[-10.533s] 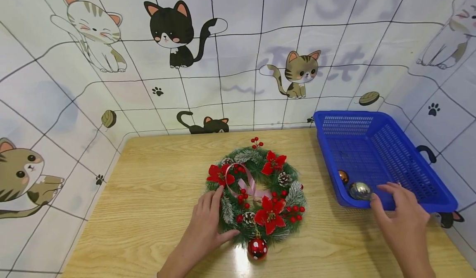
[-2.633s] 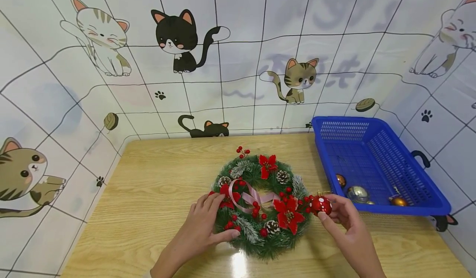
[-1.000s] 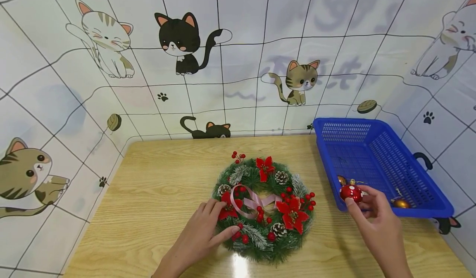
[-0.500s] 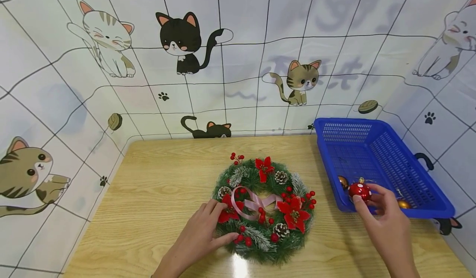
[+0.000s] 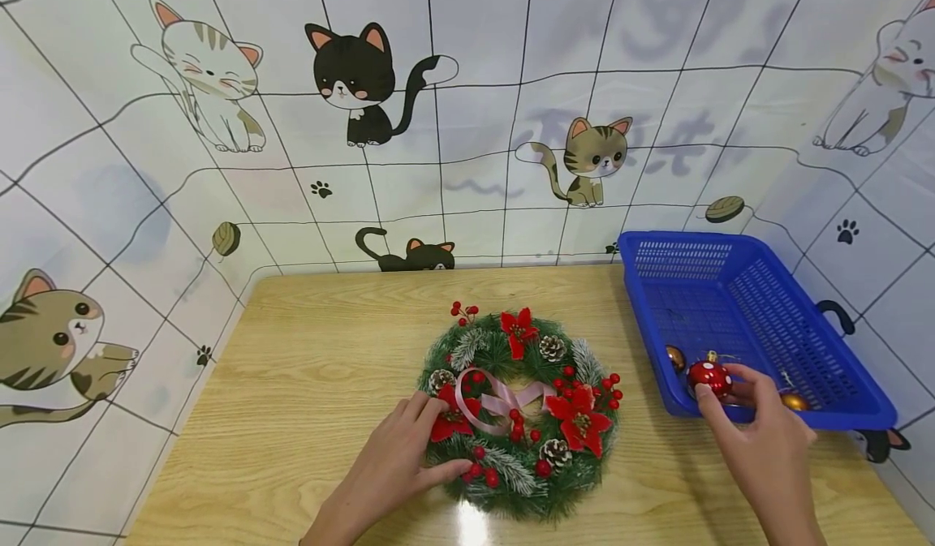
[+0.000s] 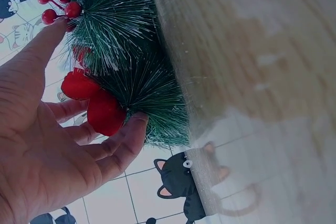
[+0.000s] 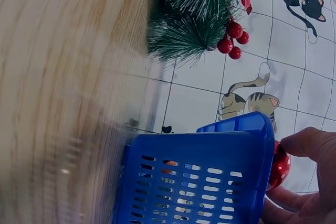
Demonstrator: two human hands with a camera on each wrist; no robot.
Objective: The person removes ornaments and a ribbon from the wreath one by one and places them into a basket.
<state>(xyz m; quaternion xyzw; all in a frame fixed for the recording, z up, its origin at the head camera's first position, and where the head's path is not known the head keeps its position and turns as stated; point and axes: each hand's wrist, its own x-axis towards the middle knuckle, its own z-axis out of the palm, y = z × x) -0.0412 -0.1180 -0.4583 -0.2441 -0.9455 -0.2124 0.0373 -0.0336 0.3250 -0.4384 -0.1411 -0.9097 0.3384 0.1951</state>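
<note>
A green Christmas wreath (image 5: 584,351) with red poinsettias, berries, pinecones and a pink ribbon lies on the table. At its left side my left hand (image 5: 398,453) touches it with fingers and thumb spread. In the left wrist view, the thumb reaches a berry cluster (image 6: 72,10) and the fingers lie by a red petal (image 6: 105,113). My right hand (image 5: 767,432) pinches a red bauble (image 5: 710,379) with white dots and a gold cap, over the front left corner of the blue basket (image 5: 825,418). The right wrist view shows the bauble (image 7: 279,167) at the basket's rim.
In the basket are a copper-coloured bauble (image 5: 675,358) at the left and a gold bauble (image 5: 794,401) near the front right. A cat-patterned cloth wall (image 5: 475,181) closes off the back and both sides of the wooden table (image 5: 292,367).
The red bauble, earlier hanging at the wreath's front, has gone rightward in my right hand to the basket and dropped slightly lower. The wreath has turned a little, my left hand staying on it.
</note>
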